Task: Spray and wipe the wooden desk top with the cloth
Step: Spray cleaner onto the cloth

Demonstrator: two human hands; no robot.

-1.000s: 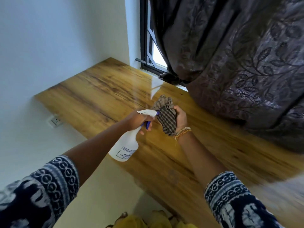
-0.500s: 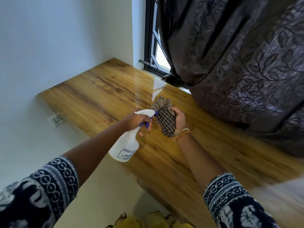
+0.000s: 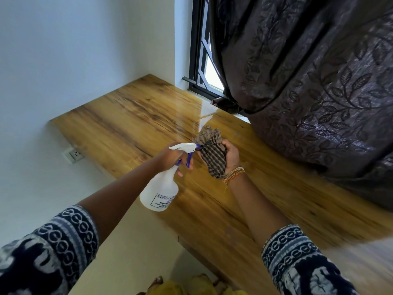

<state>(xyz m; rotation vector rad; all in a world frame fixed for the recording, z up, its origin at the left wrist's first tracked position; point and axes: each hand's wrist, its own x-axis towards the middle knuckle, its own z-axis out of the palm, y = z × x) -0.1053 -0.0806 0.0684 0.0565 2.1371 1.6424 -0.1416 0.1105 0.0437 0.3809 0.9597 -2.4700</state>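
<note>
Bottle label point(image 3: 162, 202) partly unreadable

Glossy wooden desk top point(image 3: 131, 116), woven cloth point(image 3: 212, 154)

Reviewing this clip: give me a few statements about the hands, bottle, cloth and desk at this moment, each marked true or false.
1. The left hand holds the spray bottle by its trigger head. True.
2. The cloth lies flat on the wooden desk top. False: it is bunched in the right hand, above the desk.
3. The bottle's nozzle points at the cloth. True.
4. The curtain is white. False: it is dark with a leaf pattern.
</note>
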